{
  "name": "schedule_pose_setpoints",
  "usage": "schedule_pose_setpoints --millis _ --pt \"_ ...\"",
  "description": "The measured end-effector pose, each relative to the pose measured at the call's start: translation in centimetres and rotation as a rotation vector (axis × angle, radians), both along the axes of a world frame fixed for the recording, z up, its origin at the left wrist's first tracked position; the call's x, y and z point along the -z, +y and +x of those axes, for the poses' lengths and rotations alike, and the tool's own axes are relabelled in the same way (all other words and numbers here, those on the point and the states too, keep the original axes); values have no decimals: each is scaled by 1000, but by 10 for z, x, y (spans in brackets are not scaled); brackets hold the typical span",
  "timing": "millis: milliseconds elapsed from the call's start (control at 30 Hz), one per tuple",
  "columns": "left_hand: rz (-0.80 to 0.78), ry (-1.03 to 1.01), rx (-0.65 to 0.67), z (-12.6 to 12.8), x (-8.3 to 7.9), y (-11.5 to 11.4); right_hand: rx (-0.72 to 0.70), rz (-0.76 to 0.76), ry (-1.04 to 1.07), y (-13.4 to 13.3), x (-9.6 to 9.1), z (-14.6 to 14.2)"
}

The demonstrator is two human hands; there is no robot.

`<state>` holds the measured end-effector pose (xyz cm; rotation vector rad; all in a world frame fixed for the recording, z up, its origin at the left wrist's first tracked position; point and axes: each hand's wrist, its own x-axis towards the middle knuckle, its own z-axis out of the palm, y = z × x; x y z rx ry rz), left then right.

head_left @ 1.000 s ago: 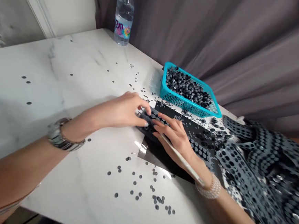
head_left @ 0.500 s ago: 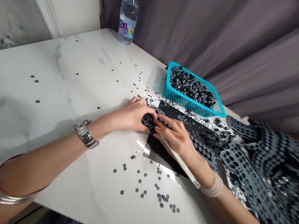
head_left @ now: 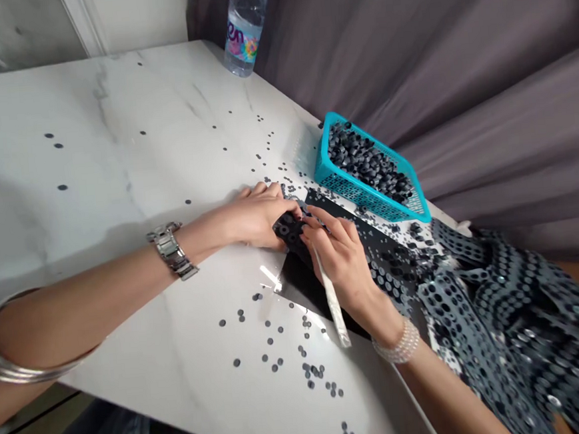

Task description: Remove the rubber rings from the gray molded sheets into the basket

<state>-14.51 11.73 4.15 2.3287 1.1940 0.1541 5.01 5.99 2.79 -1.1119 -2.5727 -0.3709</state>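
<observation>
1. The left hand was half closed, fingers curled over the end of a black perforated strip, forearm reaching in from the left across the marble table.
2. The right hand was nearly closed around a slim pale stick, its fingertips at the strip.
3. The strip lay just near a teal basket, on the table's right side.

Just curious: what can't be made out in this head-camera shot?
All in the head view:
The dark holed piece: partly covered by the left hand and right hand.
The pale stick: upper end hidden by the right hand's fingers; material unclear.
The bottle: top cut off by the upper edge.
The basket: lower contents hidden by those on top.
The holed strips: ends cut off by the right edge.
</observation>
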Motion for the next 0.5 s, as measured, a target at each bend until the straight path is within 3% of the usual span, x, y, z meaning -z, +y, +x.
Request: schedule_pose_setpoints --millis 167,233,333,500 --pt "-29 -53 33 -3 1 0 293 135 199 -4 -1 27" --pt "-32 -67 34 -3 1 0 326 116 260 -6 -5 34" --pt "-40 -82 30 -6 -1 1 278 64 303 -9 -7 33" --pt "-208 -238 27 -19 -3 14 85 3 265 -5 -1 8"
